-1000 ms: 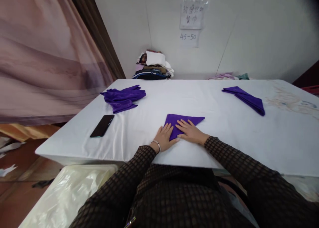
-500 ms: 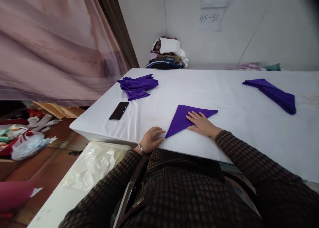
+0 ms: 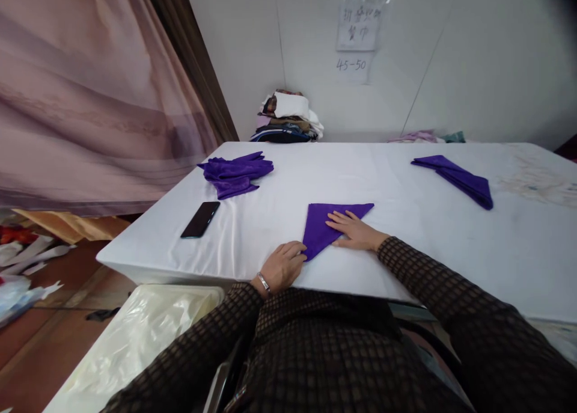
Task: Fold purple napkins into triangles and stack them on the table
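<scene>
A purple cloth napkin (image 3: 317,226), folded into a triangle, lies flat near the front edge of the white-covered table (image 3: 360,178). My right hand (image 3: 354,229) rests on its right half, palm down with the fingers spread. At the near left corner, my left hand (image 3: 285,264) has its fingers bent together on the cloth tip, the thumb largely hidden. A silver bracelet (image 3: 263,282) circles the left wrist.
Crumpled purple cloths (image 3: 237,174) lie at the back left, with a black phone (image 3: 201,219) nearer. A folded purple cloth (image 3: 460,178) lies at the right. Clothes (image 3: 288,118) are piled behind the table. A plastic-covered bin (image 3: 148,323) stands below left.
My left hand has closed in on the napkin's near corner and now grips it. The right hand stays flat on the cloth. The head view has tilted up and turned right.
</scene>
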Tool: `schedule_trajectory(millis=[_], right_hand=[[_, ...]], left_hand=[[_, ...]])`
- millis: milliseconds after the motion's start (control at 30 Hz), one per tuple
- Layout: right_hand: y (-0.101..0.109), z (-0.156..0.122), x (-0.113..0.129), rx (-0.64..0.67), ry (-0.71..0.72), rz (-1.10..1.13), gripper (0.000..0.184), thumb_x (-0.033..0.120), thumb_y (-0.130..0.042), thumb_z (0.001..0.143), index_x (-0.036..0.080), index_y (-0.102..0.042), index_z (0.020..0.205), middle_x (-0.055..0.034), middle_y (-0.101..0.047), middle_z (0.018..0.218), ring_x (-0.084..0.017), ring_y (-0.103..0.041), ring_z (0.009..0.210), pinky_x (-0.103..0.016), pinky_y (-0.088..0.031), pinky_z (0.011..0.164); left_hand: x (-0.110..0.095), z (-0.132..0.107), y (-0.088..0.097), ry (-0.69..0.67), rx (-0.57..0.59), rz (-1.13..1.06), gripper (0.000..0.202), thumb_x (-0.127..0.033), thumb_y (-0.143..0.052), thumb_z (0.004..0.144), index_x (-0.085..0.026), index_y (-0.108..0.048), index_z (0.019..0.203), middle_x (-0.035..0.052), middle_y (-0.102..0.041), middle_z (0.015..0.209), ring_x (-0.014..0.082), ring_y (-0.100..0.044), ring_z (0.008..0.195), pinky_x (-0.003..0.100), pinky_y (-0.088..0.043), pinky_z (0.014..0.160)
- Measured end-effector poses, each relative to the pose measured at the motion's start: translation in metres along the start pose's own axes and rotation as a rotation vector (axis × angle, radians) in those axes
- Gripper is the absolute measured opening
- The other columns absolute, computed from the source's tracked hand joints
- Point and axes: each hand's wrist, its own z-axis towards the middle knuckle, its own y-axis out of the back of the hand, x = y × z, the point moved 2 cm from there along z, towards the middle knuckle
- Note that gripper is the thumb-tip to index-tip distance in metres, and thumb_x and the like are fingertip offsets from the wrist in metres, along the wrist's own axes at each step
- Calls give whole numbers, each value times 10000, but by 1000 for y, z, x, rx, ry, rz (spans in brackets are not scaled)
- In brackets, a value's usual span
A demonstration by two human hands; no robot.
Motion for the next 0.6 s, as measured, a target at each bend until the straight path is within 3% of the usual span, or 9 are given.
schedule_trajectory(millis=[100,233,333,400,500,600], right_hand=[[2,0,0,3,12,7,714,618,-466,839,250,-329,1435,-79,-246,1518,-285,-172,1400,-527,-74,1123],[9,-3,11,-8,29,-38,674,584,-482,846,227,-383,1408,-107,-260,1512,-290,-167,1401,-540,-60,1114],[9,-10,35,-84,70,-59,683,549,-540,823,210,-395,1398,-129,-283,1503,-299,-168,1398,-550,-50,1105],[4,-18,59,-134,103,-2,669,503,-571,818,211,-392,1393,-135,-384,1450,-289,-267,1361,-542,-121,1098],[-8,-29,91,-222,112,147,520,386,-585,836,185,-473,1302,-137,-580,1235,-265,-488,1169,-499,-312,1019],[-19,-37,109,-291,90,269,281,262,-533,865,191,-568,1134,-97,-656,1019,-230,-574,974,-435,-429,902]], left_hand=[[-3,5,3,-44,-3,-38,287,-126,-430,816,-189,-634,1007,97,-577,1253,244,-403,1289,470,-370,1047],[-13,14,13,-72,25,-84,276,-107,-404,805,-187,-609,973,71,-666,1098,224,-464,1251,489,-274,1105],[-22,21,23,-54,18,-108,267,-110,-390,803,-195,-598,947,53,-694,948,213,-538,1170,485,-257,1108],[-28,26,27,-27,1,-123,250,-119,-391,795,-201,-587,925,44,-688,893,201,-602,1052,473,-284,1088],[-38,31,32,34,20,-121,188,-152,-392,812,-201,-568,852,26,-658,751,174,-634,755,420,-415,958],[-44,41,36,121,116,-164,172,-226,-399,852,-203,-563,805,8,-621,643,165,-592,610,316,-481,702]])
